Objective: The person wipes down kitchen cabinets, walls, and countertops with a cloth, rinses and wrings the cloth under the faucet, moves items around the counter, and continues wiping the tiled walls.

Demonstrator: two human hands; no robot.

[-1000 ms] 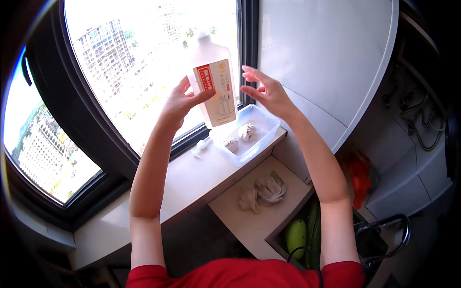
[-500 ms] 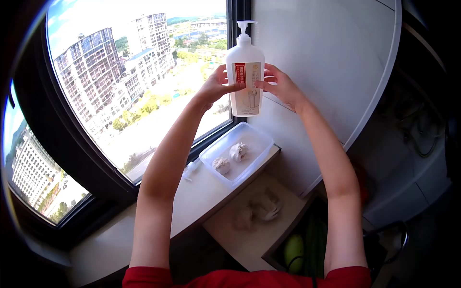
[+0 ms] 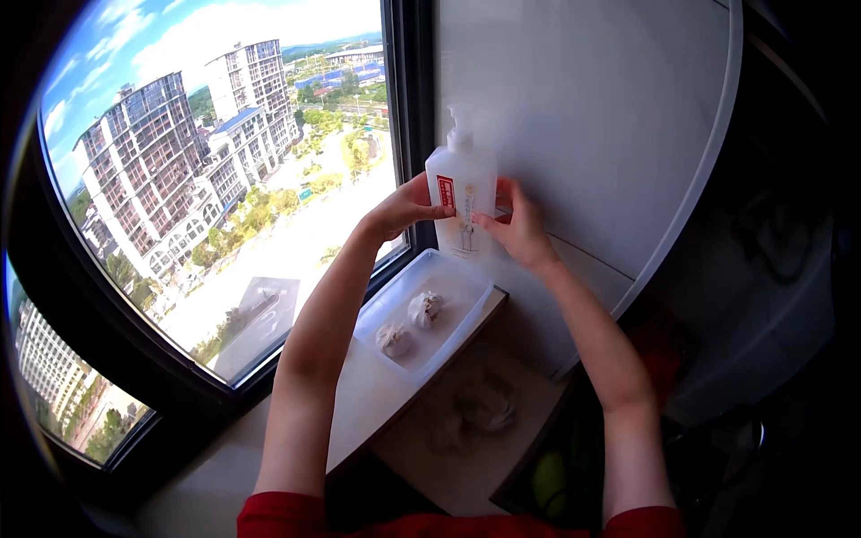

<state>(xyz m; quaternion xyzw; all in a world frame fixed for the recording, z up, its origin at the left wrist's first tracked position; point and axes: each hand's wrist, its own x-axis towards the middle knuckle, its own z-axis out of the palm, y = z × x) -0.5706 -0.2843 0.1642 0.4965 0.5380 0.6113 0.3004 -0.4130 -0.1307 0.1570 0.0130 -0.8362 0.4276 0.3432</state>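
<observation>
A white pump bottle [image 3: 464, 175] with a red and cream label stands upright between my two hands, in the corner by the window frame. My left hand [image 3: 405, 208] grips its left side, thumb across the label. On the opposite side my right hand [image 3: 520, 224] holds it, thumb against the front and fingers behind. Just below the bottle is a clear plastic container [image 3: 377, 360] on the sill. Two garlic bulbs lie in it, one nearer bulb [image 3: 393, 340] and one farther bulb [image 3: 426, 309]. Whether the bottle's base rests on the sill is hard to tell.
A large window [image 3: 224, 179] with a dark frame fills the left side. To the right rises a pale wall panel [image 3: 583, 125]. Below the sill [image 3: 368, 412], a lower surface [image 3: 439, 471] carries some blurred pale items, with a green vegetable [image 3: 547, 482] in a dark box beside it.
Both hands have lowered the pump bottle toward the sill corner behind the container. The bottle remains held on both sides. The camera view has shifted, and the scene has become darker.
</observation>
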